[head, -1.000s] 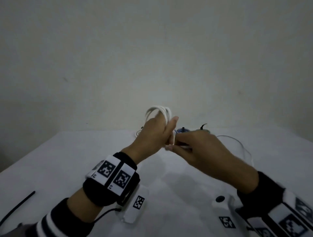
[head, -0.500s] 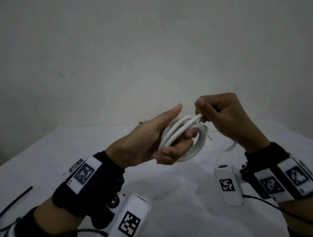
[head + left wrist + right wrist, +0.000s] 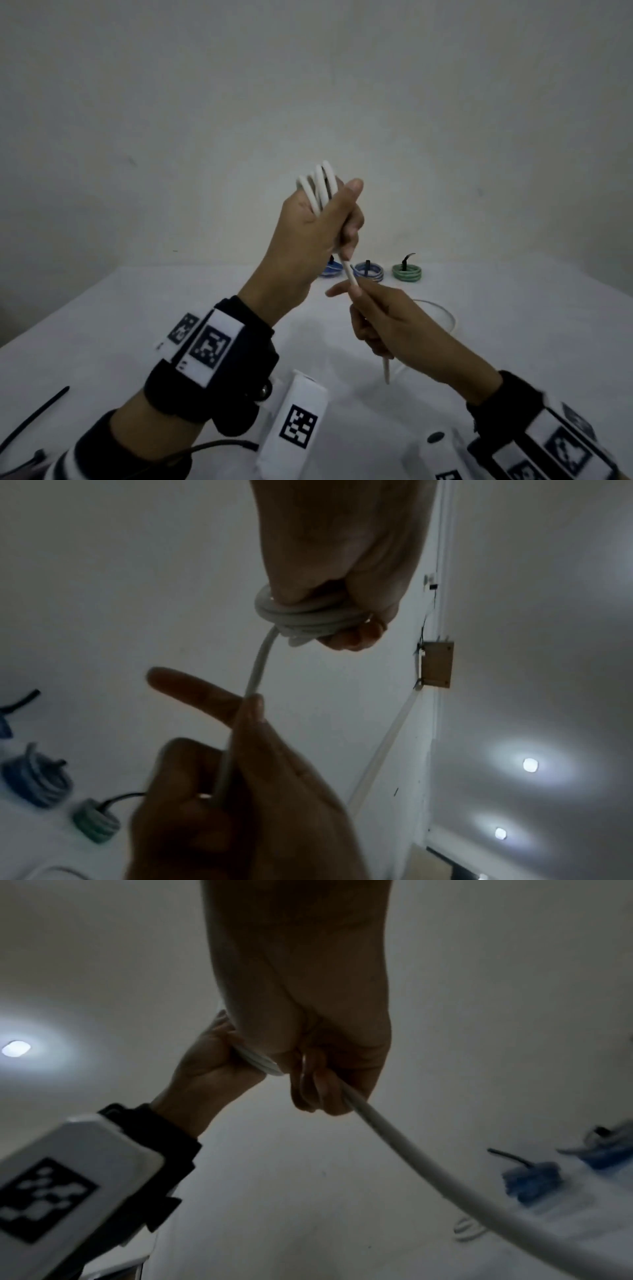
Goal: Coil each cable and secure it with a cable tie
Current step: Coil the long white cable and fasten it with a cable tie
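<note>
My left hand [image 3: 318, 226] is raised above the table and grips a white cable coil [image 3: 320, 185], whose loops stick out above the fist. One loose strand [image 3: 349, 274] runs down from the coil to my right hand [image 3: 358, 298]. The right hand pinches that strand with thumb and curled fingers, and its index finger points out to the left. The cable's end [image 3: 387, 371] pokes out below the right hand. The left wrist view shows the coil [image 3: 304, 620] wrapped around the fingers and the strand [image 3: 257, 674] leading down. A black cable tie [image 3: 37, 413] lies at the table's left edge.
Three tied coils sit at the back of the white table [image 3: 171, 325]: a blue one [image 3: 333, 270], a blue-white one [image 3: 369, 271] and a green one [image 3: 407, 273]. A thin white cable loop [image 3: 447, 317] lies to the right. A bare wall stands behind.
My left hand has lifted the coil and turned it upright. My right hand has dropped from above the coil to below it, and now holds the loose strand lower down.
</note>
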